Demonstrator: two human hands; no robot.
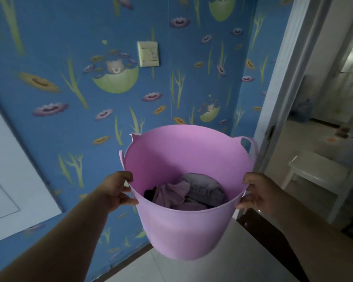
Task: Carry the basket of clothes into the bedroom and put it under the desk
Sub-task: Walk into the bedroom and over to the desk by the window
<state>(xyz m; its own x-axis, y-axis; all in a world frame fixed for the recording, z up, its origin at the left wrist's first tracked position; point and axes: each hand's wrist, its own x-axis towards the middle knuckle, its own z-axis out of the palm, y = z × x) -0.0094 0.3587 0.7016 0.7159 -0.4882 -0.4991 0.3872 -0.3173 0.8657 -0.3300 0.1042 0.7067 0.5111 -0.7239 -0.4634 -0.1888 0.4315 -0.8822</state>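
Note:
A pink plastic basket (183, 231) hangs in the air in front of me, held level between both hands. Grey and purple clothes (192, 194) lie crumpled at its bottom. My left hand (116, 191) grips the left rim, thumb inside and fingers curled under the edge. On the opposite rim, my right hand (259, 192) pinches the edge in the same way. One handle (250, 146) sticks out at the basket's far right. No desk is in view.
A blue wall with flower wallpaper (69, 88) stands close ahead, with a light switch (148, 53) on it. A white panel (8, 169) is at the left. An open doorway (318, 119) on the right leads to another room with a white stool (318, 176).

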